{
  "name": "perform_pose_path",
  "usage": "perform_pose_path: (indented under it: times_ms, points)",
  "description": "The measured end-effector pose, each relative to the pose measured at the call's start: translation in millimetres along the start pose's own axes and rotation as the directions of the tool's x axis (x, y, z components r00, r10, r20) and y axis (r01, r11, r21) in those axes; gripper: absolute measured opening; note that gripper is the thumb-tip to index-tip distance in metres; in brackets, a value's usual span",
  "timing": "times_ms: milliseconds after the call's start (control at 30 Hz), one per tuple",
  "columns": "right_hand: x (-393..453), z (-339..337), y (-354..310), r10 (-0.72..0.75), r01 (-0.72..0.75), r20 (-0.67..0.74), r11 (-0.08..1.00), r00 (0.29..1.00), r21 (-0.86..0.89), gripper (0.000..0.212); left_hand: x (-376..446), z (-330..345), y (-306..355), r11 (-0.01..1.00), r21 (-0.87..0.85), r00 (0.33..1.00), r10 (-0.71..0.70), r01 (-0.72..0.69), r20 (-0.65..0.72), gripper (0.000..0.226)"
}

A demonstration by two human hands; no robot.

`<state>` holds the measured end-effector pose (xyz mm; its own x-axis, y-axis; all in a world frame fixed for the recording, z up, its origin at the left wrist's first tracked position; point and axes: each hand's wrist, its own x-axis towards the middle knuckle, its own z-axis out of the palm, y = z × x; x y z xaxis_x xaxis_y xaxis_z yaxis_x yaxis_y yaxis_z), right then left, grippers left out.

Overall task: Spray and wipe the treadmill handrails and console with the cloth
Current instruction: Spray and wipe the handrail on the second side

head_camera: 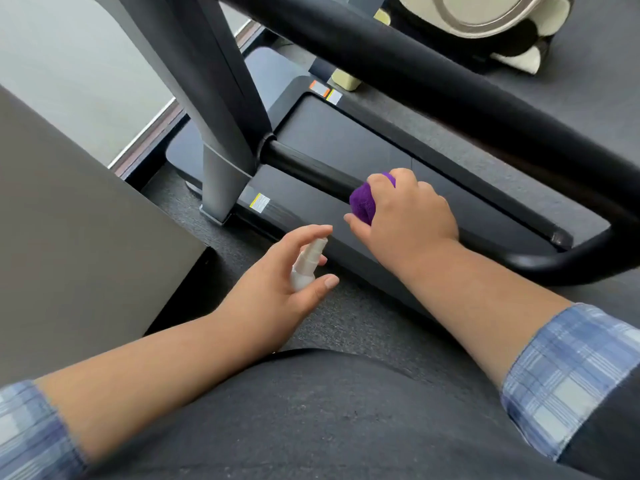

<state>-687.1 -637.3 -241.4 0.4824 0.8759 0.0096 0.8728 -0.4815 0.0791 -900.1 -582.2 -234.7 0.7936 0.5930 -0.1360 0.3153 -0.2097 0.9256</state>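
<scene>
A black treadmill handrail [311, 169] runs from the grey upright post down to the right. My right hand [405, 211] grips a bunched purple cloth [362, 202] and presses it round this rail. Just below and to the left, my left hand [287, 282] holds a small white spray bottle [306, 265], nozzle pointing up towards the rail, with the index finger stretched over its top. A second, thicker black handrail [433, 84] crosses above and curves round at the right. The console is not in view.
The grey upright post [221, 133] stands left of the rail, with a grey panel [69, 220] filling the left side. The treadmill deck and belt [363, 140] lie below. Another machine [485, 15] sits at the top right on dark carpet.
</scene>
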Motion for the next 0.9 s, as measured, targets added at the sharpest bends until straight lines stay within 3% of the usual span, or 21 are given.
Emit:
perform_pose_path:
  times_ms: [200,367,533,733,900]
  points:
    - [54.2,3.3,-64.7,-0.059,0.058,0.029,0.998,0.998,0.021,0.054,-16.2,-22.1,-20.3,0.998,0.009,0.994,-0.068,0.069,-0.08,0.051]
    - [97.8,5.2,-119.6,-0.071,0.064,0.084,0.994,0.994,0.09,0.053,-22.5,-36.1,-34.7,0.995,0.02,0.994,-0.092,0.093,-0.064,0.052]
    - [86.2,-1.6,-100.4,-0.059,0.045,0.126,0.993,0.99,0.112,0.053,-11.0,-53.0,-33.7,0.999,0.031,1.0,-0.023,0.023,-0.01,0.053]
    - [33.5,-10.5,-50.9,0.063,-0.079,0.115,0.986,0.991,0.146,0.052,3.8,-72.3,-32.6,0.998,0.002,0.996,0.067,-0.068,0.055,0.06]
    - [40.1,-5.7,-63.4,0.102,-0.11,0.083,0.988,0.991,0.106,0.05,4.4,-98.8,-42.8,0.998,0.014,0.998,0.057,-0.057,0.026,0.055]
